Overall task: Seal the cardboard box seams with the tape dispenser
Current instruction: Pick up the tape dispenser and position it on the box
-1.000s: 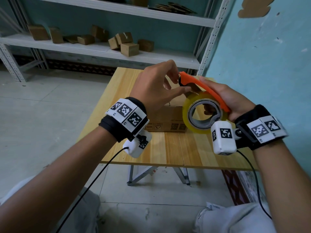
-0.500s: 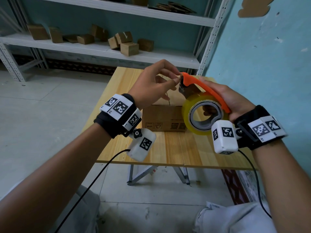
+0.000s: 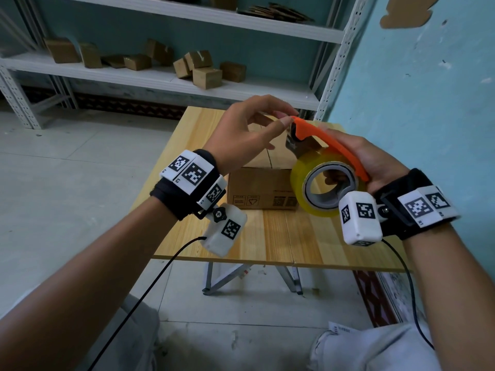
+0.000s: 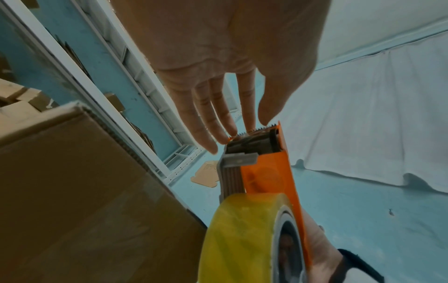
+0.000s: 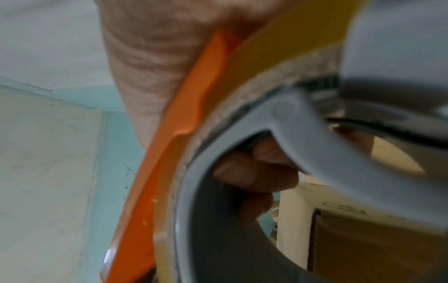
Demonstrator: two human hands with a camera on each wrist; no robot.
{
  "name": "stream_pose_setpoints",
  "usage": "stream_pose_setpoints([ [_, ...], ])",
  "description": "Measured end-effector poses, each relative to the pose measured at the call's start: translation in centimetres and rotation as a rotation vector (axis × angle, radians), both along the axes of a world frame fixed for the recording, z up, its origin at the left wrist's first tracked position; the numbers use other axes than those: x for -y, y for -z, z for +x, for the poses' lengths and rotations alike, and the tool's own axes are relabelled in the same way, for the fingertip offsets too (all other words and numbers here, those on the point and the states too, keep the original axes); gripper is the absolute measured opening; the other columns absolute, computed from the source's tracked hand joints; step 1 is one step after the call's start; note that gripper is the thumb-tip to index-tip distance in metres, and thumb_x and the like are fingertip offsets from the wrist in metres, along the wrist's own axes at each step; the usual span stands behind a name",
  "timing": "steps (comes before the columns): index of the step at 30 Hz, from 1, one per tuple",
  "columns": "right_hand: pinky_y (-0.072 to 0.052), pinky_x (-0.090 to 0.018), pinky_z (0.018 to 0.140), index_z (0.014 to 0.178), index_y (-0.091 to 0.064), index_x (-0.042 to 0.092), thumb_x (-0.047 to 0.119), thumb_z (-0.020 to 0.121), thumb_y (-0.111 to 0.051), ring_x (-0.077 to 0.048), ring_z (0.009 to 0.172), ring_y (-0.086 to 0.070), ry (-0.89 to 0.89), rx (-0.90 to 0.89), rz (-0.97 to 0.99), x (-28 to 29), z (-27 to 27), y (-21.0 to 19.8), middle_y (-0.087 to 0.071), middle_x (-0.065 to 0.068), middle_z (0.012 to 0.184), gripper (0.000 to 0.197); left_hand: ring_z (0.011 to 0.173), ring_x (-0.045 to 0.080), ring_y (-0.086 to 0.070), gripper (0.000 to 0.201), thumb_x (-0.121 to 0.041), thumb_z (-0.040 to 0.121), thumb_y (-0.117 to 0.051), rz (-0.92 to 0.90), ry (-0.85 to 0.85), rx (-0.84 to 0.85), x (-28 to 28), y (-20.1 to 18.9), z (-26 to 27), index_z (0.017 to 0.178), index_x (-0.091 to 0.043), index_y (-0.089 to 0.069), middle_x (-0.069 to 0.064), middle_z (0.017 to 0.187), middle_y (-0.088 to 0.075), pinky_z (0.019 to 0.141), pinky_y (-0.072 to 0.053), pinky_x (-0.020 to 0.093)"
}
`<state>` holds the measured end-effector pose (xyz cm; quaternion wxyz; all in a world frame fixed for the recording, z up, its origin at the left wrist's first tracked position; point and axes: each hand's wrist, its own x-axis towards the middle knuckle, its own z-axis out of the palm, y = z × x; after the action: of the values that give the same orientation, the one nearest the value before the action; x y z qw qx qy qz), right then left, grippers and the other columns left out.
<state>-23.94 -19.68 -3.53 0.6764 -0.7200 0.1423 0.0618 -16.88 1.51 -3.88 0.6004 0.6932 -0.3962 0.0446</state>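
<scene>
My right hand (image 3: 360, 149) grips an orange tape dispenser (image 3: 322, 139) with a yellowish tape roll (image 3: 301, 180), held in the air above the table's right side. Its fingers (image 5: 254, 172) curl through the grey core. My left hand (image 3: 288, 117) reaches across with fingers straight. In the left wrist view the left hand's thumb and fingertips (image 4: 249, 126) touch the serrated cutter end of the dispenser (image 4: 266, 172); no loose tape end shows between them. The brown cardboard box (image 3: 259, 188) stands on the table below and behind both hands, its top centre seam partly hidden by my left hand.
The wooden table (image 3: 267, 236) is small and stands against a blue wall (image 3: 428, 103) on the right. Behind it a white metal shelf (image 3: 241, 89) carries several small cardboard boxes. Grey floor lies to the left and in front.
My left wrist has dropped and drawn back to the left, and its fingers have shifted from over the dispenser's head to the cutter tip. The right hand and dispenser have barely moved.
</scene>
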Motion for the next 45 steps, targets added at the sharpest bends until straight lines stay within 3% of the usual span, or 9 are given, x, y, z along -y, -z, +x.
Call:
stream_pose_setpoints([
  [4, -0.038, -0.052, 0.107, 0.116, -0.068, 0.013, 0.059, 0.084, -0.064, -0.033, 0.091, -0.059, -0.002, 0.001, -0.073, -0.2, 0.0, -0.2, -0.069, -0.013, 0.094, 0.056, 0.096, 0.017, -0.065, 0.022, -0.018, 0.089, -0.061, 0.037, 0.020, -0.058, 0.1, 0.2, 0.0, 0.110, -0.012, -0.064, 0.006, 0.107, -0.064, 0.070, -0.059, 0.031],
  [9, -0.045, -0.047, 0.101, 0.117, -0.067, 0.014, 0.060, 0.087, -0.060, -0.031, 0.089, -0.062, 0.013, 0.057, -0.173, -0.5, 0.0, -0.3, -0.068, -0.017, 0.104, 0.055, 0.090, 0.014, -0.068, 0.022, -0.020, 0.088, -0.066, 0.019, -0.043, -0.094, 0.1, 0.3, 0.2, 0.109, -0.013, -0.061, 0.004, 0.105, -0.065, 0.071, -0.058, 0.027],
  [16, -0.050, -0.047, 0.096, 0.117, -0.067, 0.019, 0.065, 0.084, -0.059, -0.031, 0.090, -0.066, 0.009, 0.127, -0.270, -0.5, 0.1, -0.5, -0.070, -0.022, 0.113, 0.057, 0.081, 0.013, -0.069, 0.013, -0.021, 0.090, -0.063, 0.060, -0.081, -0.056, 0.0, 0.2, 0.3, 0.097, -0.009, -0.062, 0.006, 0.095, -0.067, 0.071, -0.060, 0.031],
  [22, -0.053, -0.041, 0.089, 0.115, -0.069, 0.013, 0.065, 0.084, -0.060, -0.027, 0.083, -0.067, 0.045, 0.139, -0.286, -0.3, 0.1, -0.7, -0.072, -0.020, 0.109, 0.062, 0.083, 0.019, -0.070, 0.015, -0.013, 0.090, -0.063, 0.014, -0.012, -0.091, -0.1, -0.1, 0.0, 0.099, -0.001, -0.060, 0.013, 0.097, -0.066, 0.074, -0.059, 0.033],
  [25, -0.054, -0.036, 0.078, 0.116, -0.068, 0.014, 0.066, 0.082, -0.060, -0.026, 0.080, -0.067, 0.049, 0.140, -0.299, -0.4, 0.1, -0.6, -0.072, -0.020, 0.107, 0.062, 0.084, 0.017, -0.069, 0.014, -0.013, 0.090, -0.063, 0.033, -0.026, -0.068, 0.0, 0.1, 0.2, 0.099, -0.002, -0.060, 0.013, 0.097, -0.066, 0.073, -0.060, 0.033],
  [34, -0.054, -0.026, 0.067, 0.115, -0.069, 0.013, 0.065, 0.084, -0.059, -0.019, 0.073, -0.070, 0.069, 0.172, -0.330, -0.3, 0.1, -0.6, -0.075, -0.013, 0.098, 0.060, 0.081, 0.010, -0.068, 0.009, -0.012, 0.094, -0.056, 0.118, -0.064, -0.002, 0.2, 0.4, 0.4, 0.099, -0.005, -0.057, 0.006, 0.091, -0.065, 0.074, -0.058, 0.027],
  [39, -0.057, -0.031, 0.077, 0.112, -0.070, 0.014, 0.060, 0.089, -0.058, -0.023, 0.078, -0.071, 0.100, 0.254, -0.314, -0.3, -0.1, -1.0, -0.075, -0.014, 0.097, 0.052, 0.075, 0.013, -0.069, 0.002, -0.004, 0.093, -0.055, 0.013, -0.029, -0.223, 0.5, 0.5, 0.3, 0.091, -0.004, -0.054, 0.007, 0.087, -0.064, 0.073, -0.057, 0.027],
  [43, -0.055, -0.020, 0.059, 0.093, -0.070, 0.017, 0.056, 0.091, -0.057, -0.012, 0.061, -0.069, 0.121, 0.285, -0.349, -0.4, -0.4, -1.1, -0.073, -0.001, 0.071, 0.041, 0.070, 0.017, -0.067, 0.012, 0.002, 0.089, -0.058, -0.113, 0.028, -0.405, 0.4, 0.5, 0.2, 0.094, -0.005, -0.049, 0.013, 0.085, -0.063, 0.072, -0.056, 0.029],
  [45, -0.053, -0.017, 0.057, 0.087, -0.069, 0.018, 0.056, 0.091, -0.056, -0.010, 0.057, -0.067, 0.130, 0.298, -0.382, -0.4, -0.6, -1.1, -0.071, 0.002, 0.065, 0.040, 0.067, 0.018, -0.065, 0.013, 0.000, 0.091, -0.055, -0.144, 0.034, -0.489, 0.3, 0.2, 0.2, 0.101, -0.005, -0.048, 0.013, 0.086, -0.063, 0.069, -0.055, 0.029],
])
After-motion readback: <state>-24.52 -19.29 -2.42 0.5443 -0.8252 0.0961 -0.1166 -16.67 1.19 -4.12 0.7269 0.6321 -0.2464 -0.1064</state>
